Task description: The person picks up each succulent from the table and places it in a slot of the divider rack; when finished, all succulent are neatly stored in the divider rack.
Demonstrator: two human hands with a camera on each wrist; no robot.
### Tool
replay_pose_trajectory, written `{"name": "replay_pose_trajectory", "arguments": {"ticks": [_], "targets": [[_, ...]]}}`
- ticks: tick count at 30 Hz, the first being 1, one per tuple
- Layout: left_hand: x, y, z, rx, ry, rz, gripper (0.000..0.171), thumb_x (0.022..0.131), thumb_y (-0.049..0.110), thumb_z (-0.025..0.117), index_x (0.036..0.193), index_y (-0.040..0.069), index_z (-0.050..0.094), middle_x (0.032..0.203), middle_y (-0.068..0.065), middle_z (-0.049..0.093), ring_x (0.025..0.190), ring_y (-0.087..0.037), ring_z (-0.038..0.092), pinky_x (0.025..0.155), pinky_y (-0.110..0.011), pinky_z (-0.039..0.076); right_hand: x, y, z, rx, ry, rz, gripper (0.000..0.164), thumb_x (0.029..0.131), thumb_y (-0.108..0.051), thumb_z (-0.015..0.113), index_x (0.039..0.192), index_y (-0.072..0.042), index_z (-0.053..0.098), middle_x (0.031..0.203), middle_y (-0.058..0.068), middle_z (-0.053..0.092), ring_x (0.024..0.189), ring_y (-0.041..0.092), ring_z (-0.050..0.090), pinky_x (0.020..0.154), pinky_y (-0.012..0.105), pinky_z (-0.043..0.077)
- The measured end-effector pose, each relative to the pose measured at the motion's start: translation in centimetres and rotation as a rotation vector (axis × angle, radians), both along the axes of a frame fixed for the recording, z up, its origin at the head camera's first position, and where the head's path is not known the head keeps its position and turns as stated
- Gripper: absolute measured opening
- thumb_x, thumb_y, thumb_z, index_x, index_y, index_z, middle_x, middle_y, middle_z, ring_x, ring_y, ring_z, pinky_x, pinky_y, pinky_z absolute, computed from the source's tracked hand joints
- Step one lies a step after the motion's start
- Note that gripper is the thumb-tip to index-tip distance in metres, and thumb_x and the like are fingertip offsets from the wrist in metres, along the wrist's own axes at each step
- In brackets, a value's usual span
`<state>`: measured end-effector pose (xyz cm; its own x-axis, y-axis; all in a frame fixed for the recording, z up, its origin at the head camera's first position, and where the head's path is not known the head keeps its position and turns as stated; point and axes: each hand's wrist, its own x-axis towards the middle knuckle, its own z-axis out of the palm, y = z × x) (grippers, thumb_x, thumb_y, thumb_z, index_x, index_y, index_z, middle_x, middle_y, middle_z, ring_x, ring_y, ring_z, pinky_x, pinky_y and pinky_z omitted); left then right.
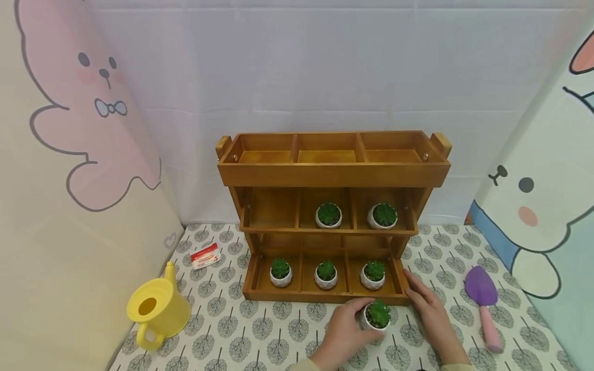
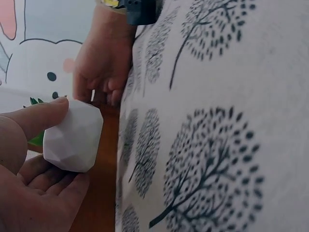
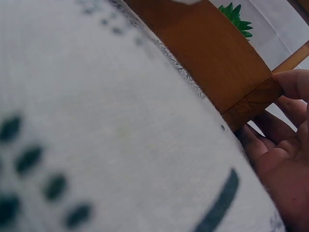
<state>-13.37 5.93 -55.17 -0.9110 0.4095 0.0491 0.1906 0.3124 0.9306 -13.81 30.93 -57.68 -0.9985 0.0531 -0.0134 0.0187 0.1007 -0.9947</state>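
Note:
My left hand [image 1: 343,331] grips a small green succulent in a white faceted pot [image 1: 377,317], just in front of the shelf's lowest tier. In the left wrist view the thumb lies on one side of the white pot [image 2: 75,137], with fingers under the other. My right hand [image 1: 431,315] touches the front right corner of the wooden shelf [image 1: 334,176]. In the right wrist view, its thumb and fingers rest against that wooden corner [image 3: 258,99]. Three potted succulents stand in the bottom tier, one per compartment; the middle tier bears two, in its centre and right compartments.
A yellow watering can [image 1: 160,309] stands at the left, with a red-and-white packet [image 1: 205,256] behind it. To the right lies a trowel [image 1: 482,291] with a purple blade and pink handle. Printed cloth [image 1: 223,330] covers the table; fabric walls surround it.

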Motion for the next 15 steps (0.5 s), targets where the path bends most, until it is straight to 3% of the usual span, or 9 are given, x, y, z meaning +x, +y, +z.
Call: {"name": "replay_pose_trajectory", "arguments": {"ticks": [7,15], "targets": [[-0.1,-1.8,1.3,-0.005,0.009,0.034,0.060,0.076,0.022,0.096,0.131,0.024,0.072,0.121,0.016,0.068,0.110,-0.006,0.062,0.096,-0.031,0.051,0.0,0.1,-0.1,-0.006,0.002,-0.005,0.058,0.112,-0.027,0.052,0.164,-0.009,0.033,0.171,0.017,0.020,0.147,-0.001,0.026,0.106,0.007,0.032],[-0.6,-4.2,1.8,0.021,0.024,0.064,0.065,0.076,0.018,0.096,0.135,0.017,0.070,0.125,0.009,0.070,0.115,-0.011,0.065,0.100,-0.032,0.052,0.0,0.0,0.1,0.011,0.005,-0.007,0.058,0.112,-0.027,0.051,0.164,-0.008,0.033,0.170,0.017,0.021,0.143,-0.007,0.028,0.106,0.007,0.032]]}}
